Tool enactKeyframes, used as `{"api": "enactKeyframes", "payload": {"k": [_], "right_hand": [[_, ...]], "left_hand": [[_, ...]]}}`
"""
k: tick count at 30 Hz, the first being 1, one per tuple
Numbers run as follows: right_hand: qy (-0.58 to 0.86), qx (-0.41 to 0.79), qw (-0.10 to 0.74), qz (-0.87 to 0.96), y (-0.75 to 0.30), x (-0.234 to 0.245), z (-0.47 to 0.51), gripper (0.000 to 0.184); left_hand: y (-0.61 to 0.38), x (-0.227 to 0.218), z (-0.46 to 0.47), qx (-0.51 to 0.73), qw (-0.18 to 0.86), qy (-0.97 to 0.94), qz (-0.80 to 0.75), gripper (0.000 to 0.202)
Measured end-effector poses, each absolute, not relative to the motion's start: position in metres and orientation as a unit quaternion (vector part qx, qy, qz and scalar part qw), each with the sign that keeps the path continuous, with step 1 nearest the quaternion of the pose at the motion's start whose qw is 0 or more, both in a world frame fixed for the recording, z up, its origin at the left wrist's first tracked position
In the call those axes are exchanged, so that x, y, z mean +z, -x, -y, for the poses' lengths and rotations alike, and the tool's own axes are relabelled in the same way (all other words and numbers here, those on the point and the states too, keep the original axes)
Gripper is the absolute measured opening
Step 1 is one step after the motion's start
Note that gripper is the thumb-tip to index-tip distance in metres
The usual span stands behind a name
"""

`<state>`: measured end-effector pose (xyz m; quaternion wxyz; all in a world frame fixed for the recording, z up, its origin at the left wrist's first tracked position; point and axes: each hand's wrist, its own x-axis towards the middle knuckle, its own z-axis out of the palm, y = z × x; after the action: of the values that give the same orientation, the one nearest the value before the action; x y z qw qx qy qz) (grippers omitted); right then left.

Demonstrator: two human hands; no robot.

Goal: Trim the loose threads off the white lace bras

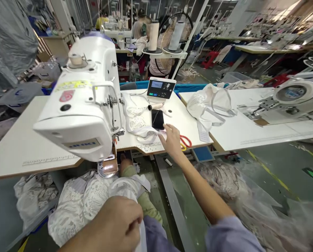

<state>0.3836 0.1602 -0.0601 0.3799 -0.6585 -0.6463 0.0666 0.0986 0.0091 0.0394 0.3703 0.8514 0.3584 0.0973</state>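
Note:
My left hand [119, 222] is closed on a bundle of white lace fabric [85, 203] lying in my lap, low in the view. My right hand [172, 140] reaches out over the sewing table [20, 140], fingers stretched toward a small pink-edged item beside a black phone [158, 119]. White lace pieces [137, 122] lie just left of that hand, by the needle area of the white sewing machine [80, 101]. Red-handled scissors [185, 141] rest right beside the hand near the table's front edge.
A control panel [161, 88] stands behind the phone, with two thread cones [153, 35] above it. A second table [251, 129] to the right carries white fabric [211, 103] and another machine [290, 98]. Plastic-bagged fabric [237, 189] lies on the floor at right.

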Motion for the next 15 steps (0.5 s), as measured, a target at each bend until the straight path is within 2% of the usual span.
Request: {"api": "enactKeyframes", "payload": {"k": [2, 4, 6, 9, 12, 15], "right_hand": [[0.543, 0.199, 0.461, 0.673, -0.362, -0.048, -0.113, 0.048], [0.339, 0.417, 0.386, 0.750, -0.344, -0.037, -0.064, 0.069], [0.227, 0.520, 0.319, 0.759, -0.333, -0.025, -0.032, 0.075], [0.155, 0.549, 0.301, 0.764, -0.334, -0.004, -0.019, 0.071], [0.144, 0.569, 0.268, 0.764, -0.354, 0.016, -0.026, 0.072], [0.167, 0.607, 0.216, 0.747, -0.368, 0.032, -0.024, 0.070]], "left_hand": [[-0.110, 0.045, -0.013, 0.138, 0.360, -0.870, -0.306, 0.018], [-0.118, 0.047, -0.018, 0.184, 0.401, -0.861, -0.254, 0.017], [-0.126, 0.054, -0.023, 0.213, 0.441, -0.844, -0.220, 0.019], [-0.140, 0.079, -0.033, 0.217, 0.458, -0.836, -0.210, 0.022], [-0.154, 0.102, -0.043, 0.220, 0.476, -0.823, -0.219, 0.023], [-0.166, 0.096, -0.048, 0.265, 0.454, -0.823, -0.216, 0.022]]}}
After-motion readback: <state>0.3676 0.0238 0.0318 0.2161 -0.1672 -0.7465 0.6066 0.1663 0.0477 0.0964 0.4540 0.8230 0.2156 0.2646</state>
